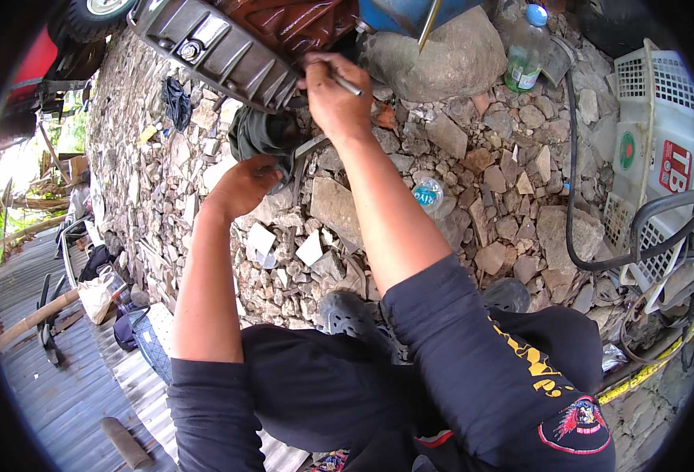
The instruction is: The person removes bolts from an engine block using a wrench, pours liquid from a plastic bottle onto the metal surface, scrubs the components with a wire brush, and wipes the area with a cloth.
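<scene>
The right hand (333, 93) has its fingers clenched round a thin metal tool (345, 83), whose long axis slants right and slightly down from the fist, at the edge of the ribbed metal casing (213, 51). Lower left, the left hand (245, 185) grasps a dark rag (262, 134) hanging beneath that casing, so the right hand is nearer it.

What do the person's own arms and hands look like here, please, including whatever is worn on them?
Both hands are bare: no gloves, rings or watch show on the left hand or the right hand. The forearms are uncovered. Dark navy sleeves are pushed up to about the elbows; the shirt carries yellow lettering and a red-trimmed badge.
</scene>
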### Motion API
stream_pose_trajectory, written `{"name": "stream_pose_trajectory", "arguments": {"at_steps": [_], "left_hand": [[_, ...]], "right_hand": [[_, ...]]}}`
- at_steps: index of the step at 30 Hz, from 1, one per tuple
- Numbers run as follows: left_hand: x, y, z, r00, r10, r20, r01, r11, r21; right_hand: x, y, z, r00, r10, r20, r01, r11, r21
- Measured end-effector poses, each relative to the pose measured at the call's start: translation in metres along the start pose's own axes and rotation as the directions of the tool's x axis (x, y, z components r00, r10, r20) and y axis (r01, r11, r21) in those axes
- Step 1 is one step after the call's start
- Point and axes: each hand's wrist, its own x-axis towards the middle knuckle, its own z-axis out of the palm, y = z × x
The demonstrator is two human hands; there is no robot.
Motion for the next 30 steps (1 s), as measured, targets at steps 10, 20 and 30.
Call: {"name": "stream_pose_trajectory", "arguments": {"at_steps": [10, 20, 30], "left_hand": [[-0.001, 0.006, 0.008, 0.998, 0.056, 0.006, -0.056, 0.977, 0.205], [-0.01, 0.011, 0.002, 0.999, 0.029, 0.029, -0.035, 0.974, 0.223], [-0.012, 0.016, 0.002, 0.994, 0.107, -0.002, -0.103, 0.961, 0.258]], "right_hand": [[0.006, -0.016, -0.015, 0.992, -0.017, -0.123, 0.019, 1.0, 0.011], [0.016, -0.018, -0.018, 0.955, -0.289, 0.064, 0.286, 0.85, -0.443], [0.02, -0.023, -0.029, 0.92, -0.355, 0.165, 0.39, 0.788, -0.476]]}}
